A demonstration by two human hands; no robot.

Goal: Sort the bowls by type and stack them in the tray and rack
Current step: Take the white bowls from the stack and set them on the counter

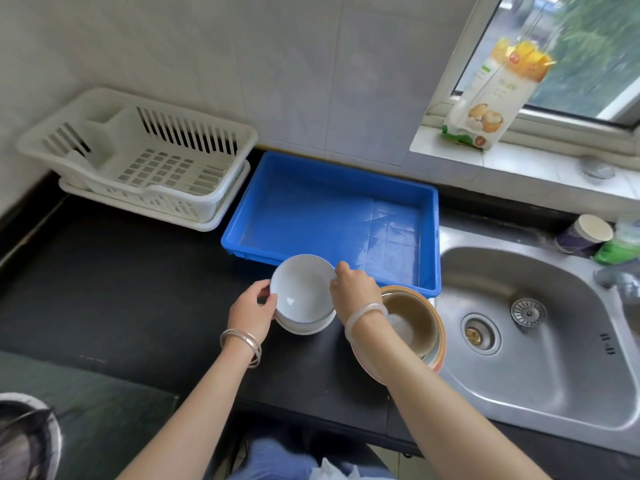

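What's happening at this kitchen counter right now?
A person is sorting bowls. Both hands are on a stack of white bowls on the black counter: the left hand grips its left side, and the right hand pinches the top bowl's right rim. A stack of tan bowls sits just right of it, beside the sink. The blue tray and the white dish rack behind hold no bowls yet.

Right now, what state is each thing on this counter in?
white bowls, stacked on the counter, gripped by both hands.
left hand, grips their left side.
right hand, pinches the top rim.
brown bowls, nested beside the sink.
blue tray, holds no bowls.
white rack, holds no bowls.
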